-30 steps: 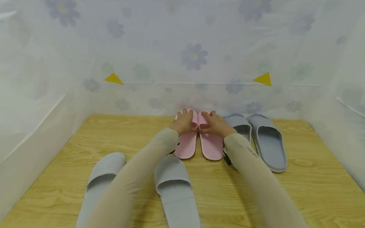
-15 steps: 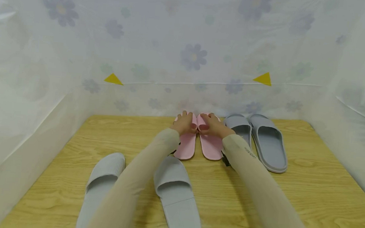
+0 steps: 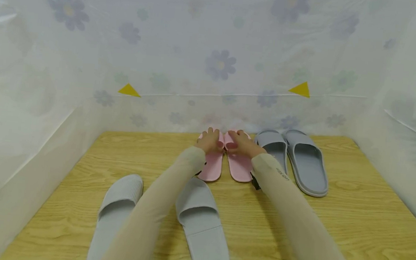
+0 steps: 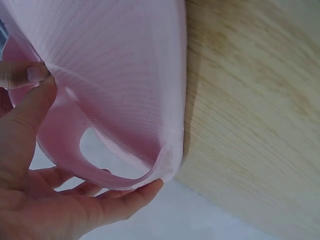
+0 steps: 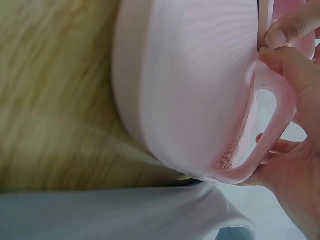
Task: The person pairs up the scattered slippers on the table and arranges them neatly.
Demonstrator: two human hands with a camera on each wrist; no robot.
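My left fingers (image 4: 30, 107) curl round the strap of the left pink slipper (image 4: 125, 75), thumb on top and fingertips under the strap's front edge, so the grip is a pinch on the band. My right fingers (image 5: 295, 75) pinch the strap of the right pink slipper (image 5: 195, 90) the same way, thumb against forefinger at the band's inner edge. Holding by the straps gives me a sure grip on each one, I judge, so that the pair can be set straight together.

In the head view the left hand (image 3: 209, 140) and right hand (image 3: 242, 143) sit side by side over the toe ends, both arms stretched forward, wrists low. The pink pair lies soles down on the wooden surface (image 3: 353, 209), toes at the flowered sheet (image 3: 221, 65), touching each other. A grey pair (image 3: 294, 160) stands just beside them on the right. Two paler grey slippers (image 3: 201, 224) lie nearer me, apart and askew, partly under my sleeves (image 3: 156, 208).
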